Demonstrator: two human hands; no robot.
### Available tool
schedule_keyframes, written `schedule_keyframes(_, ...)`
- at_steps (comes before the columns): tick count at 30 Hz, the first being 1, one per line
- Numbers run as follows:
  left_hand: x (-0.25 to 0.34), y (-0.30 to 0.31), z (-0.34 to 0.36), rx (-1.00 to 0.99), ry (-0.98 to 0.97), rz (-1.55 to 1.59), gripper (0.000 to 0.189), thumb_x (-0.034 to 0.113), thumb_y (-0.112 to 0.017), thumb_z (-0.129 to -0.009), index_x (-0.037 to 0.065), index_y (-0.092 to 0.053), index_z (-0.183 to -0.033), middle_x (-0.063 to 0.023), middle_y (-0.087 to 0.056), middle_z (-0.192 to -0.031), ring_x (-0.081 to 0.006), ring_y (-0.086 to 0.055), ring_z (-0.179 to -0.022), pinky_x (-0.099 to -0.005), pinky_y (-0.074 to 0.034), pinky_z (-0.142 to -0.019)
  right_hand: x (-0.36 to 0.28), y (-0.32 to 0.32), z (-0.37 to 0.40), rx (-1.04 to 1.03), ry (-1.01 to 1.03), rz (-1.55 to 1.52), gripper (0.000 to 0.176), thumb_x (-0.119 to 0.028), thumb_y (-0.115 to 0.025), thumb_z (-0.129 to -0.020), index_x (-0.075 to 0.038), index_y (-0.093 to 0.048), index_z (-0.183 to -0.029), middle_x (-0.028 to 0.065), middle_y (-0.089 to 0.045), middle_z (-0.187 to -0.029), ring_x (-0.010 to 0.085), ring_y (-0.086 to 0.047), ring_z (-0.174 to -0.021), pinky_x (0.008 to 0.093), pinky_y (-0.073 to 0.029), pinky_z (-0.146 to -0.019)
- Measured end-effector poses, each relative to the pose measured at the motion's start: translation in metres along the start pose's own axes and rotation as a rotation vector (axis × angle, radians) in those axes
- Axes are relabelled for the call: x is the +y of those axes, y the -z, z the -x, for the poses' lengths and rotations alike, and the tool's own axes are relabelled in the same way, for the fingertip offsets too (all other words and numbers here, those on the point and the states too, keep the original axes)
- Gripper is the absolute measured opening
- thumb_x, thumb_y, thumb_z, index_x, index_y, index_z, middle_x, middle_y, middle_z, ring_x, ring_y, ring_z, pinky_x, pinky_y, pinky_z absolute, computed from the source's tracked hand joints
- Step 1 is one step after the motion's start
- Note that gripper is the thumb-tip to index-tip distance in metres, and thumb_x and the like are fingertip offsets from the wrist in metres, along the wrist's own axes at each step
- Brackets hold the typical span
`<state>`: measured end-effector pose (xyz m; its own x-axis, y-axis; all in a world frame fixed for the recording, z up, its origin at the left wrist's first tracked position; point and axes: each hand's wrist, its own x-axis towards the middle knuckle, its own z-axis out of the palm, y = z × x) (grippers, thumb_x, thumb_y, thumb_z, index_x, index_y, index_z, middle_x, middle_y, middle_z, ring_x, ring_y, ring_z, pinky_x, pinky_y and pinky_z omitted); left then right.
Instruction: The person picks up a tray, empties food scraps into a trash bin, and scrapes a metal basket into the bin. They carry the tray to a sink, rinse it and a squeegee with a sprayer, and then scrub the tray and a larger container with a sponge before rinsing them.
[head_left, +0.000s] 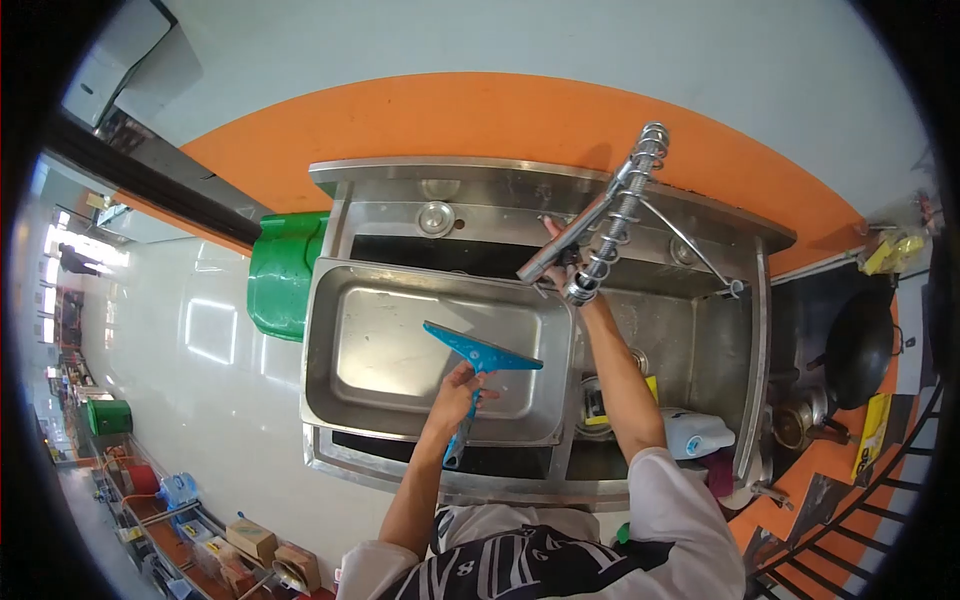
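My left hand (458, 396) is closed around the handle of a blue squeegee (482, 353). Its wide blade is held over a rectangular stainless steel pan (350, 420), which rests across the left side of the sink. At the tall spring faucet (622, 215), my right hand (560, 262) has its fingers around the lower part. The metal spout and coil hide much of that hand, and one finger sticks out past the far side.
The right sink basin (690, 350) holds a pale plastic jug (697, 434) and a yellow-and-black item (597, 405). A green bin (290, 275) stands left of the sink. A black wok (862, 345) and pans are at the right. Boxes (252, 540) sit on a low rack at lower left.
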<state>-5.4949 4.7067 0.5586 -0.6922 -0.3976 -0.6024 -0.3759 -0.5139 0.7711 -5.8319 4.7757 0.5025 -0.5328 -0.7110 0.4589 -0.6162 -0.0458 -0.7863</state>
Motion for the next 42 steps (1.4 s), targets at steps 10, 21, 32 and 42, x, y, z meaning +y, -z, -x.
schedule_keyframes(10,-0.007,-0.034,-0.039,-0.072,-0.034,-0.059,0.027,0.012,-0.054,-0.102,0.007,-0.058,-0.129,-0.0064,-0.066,-0.122,-0.0203,-0.074,-0.084,-0.0260,-0.047,-0.062,-0.127,-0.015,0.058,0.150,-0.378,-0.438,0.044,-0.011,-0.071,-0.093,-0.006,-0.055,-0.134,0.0039,-0.063,-0.105,0.0137,-0.060,-0.097,0.0287,-0.049,-0.088)
schedule_keyframes(21,-0.019,-0.017,-0.075,-0.226,0.188,0.480,0.025,0.028,-0.049,-0.107,0.008,-0.059,-0.117,-0.0070,-0.065,-0.113,-0.0192,-0.067,-0.091,-0.0361,-0.052,-0.079,-0.210,-0.066,0.079,0.490,-0.118,-0.717,0.030,-0.018,-0.064,-0.100,-0.004,-0.052,-0.076,0.0036,-0.051,-0.068,0.0126,-0.050,-0.059,0.0292,-0.041,-0.056)
schedule_keyframes(32,-0.037,-0.004,-0.103,0.027,-0.218,0.377,0.021,0.019,-0.047,-0.104,0.006,-0.063,-0.103,-0.0035,-0.065,-0.092,-0.0138,-0.060,-0.086,-0.0306,-0.049,-0.076,-0.262,-0.100,0.013,0.401,-0.084,-0.727,0.030,-0.014,-0.059,-0.101,-0.007,-0.048,-0.074,0.0012,-0.050,-0.063,0.0100,-0.047,-0.054,0.0280,-0.038,-0.051)
schedule_keyframes(42,-0.022,-0.003,-0.076,0.027,-0.366,0.335,0.026,0.011,-0.060,-0.100,0.001,-0.062,-0.124,-0.0040,-0.068,-0.117,-0.0121,-0.060,-0.107,-0.0281,-0.045,-0.095,-0.287,-0.114,-0.013,0.216,-0.027,-0.684,0.029,-0.005,-0.064,-0.096,-0.007,-0.049,-0.072,-0.0038,-0.048,-0.067,0.0052,-0.046,-0.059,0.0245,-0.035,-0.055)
